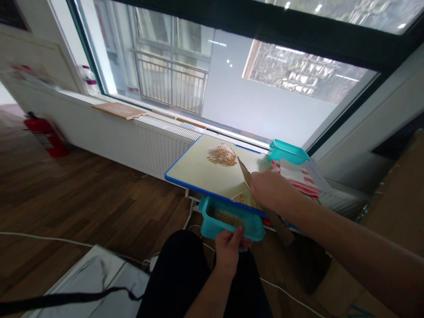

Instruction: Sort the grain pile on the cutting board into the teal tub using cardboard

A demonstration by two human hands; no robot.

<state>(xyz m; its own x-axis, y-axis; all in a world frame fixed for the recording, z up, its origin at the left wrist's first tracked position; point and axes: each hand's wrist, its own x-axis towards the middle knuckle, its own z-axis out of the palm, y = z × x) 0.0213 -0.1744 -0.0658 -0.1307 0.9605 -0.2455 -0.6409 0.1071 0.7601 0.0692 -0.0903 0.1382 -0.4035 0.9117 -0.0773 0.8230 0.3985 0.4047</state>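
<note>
My left hand (228, 248) grips the near rim of a teal plastic container (212, 225) holding grains, held just under the front edge of a small blue-rimmed table (195, 170). My right hand (269, 190) is closed on a brown cardboard piece (244, 173) standing on edge on the tabletop, next to a small heap of grains (241, 198) at the table's edge. A larger pile of grains (222, 154) lies farther back on the table.
A teal lid (287, 152) and a red-and-white striped cloth (298, 176) sit at the table's right. A white radiator (145, 141) and window run behind. A red fire extinguisher (44, 132) stands on the wooden floor at left. Cables cross the floor.
</note>
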